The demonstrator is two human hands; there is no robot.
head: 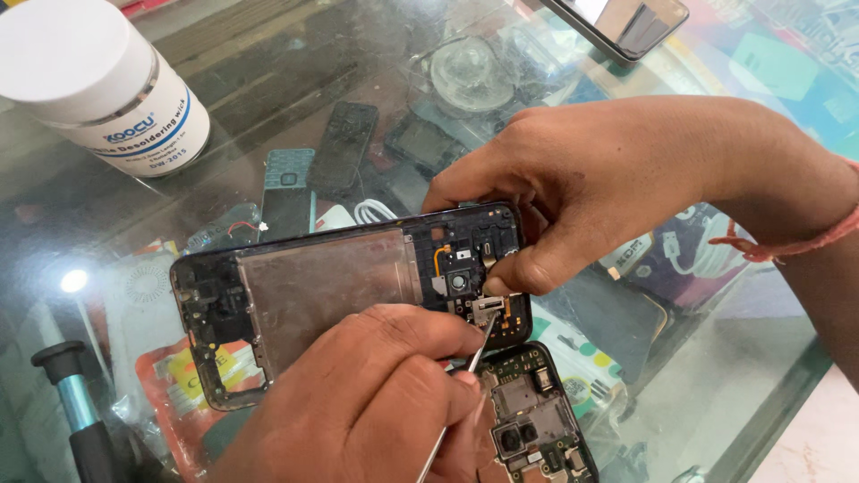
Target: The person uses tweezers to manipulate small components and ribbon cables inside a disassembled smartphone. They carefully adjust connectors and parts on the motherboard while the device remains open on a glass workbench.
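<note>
Glass-topped desk (268,54) fills the frame, with old handsets and packets showing beneath the pane. At centre lies the opened black phone frame with its bare metal shield plate (331,282), back cover already off and circuit board out: that green-and-black circuit board with camera modules (532,420) sits at the lower middle, just beside the frame. The right hand (591,179), upper right, pinches the frame's camera-end edge, fingers closed on it. The left hand (376,394), bottom centre, grips a thin metal pry tool (465,385), its tip touching a small silver component (489,309) in the frame. So teardown looks well advanced; small parts remain seated. A white round tub (98,76) stands upper left.
</note>
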